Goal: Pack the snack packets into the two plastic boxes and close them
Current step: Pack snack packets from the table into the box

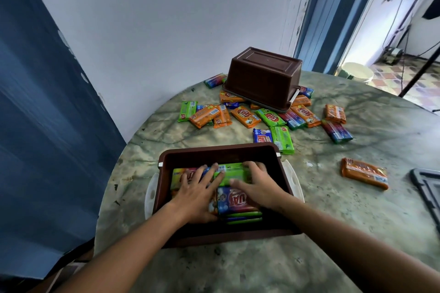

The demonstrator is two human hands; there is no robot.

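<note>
Inside open box [221, 152] — both hands flat

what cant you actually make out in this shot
Head view, the only one:
- How full the open box is: the left hand and right hand cover most of the packets inside.
- What lies under the upside-down box: its walls hide it.
- The dark tray-like thing at the right: cut off by the frame edge, possibly a lid.
- Small print on the loose packets: too small and blurred.
</note>
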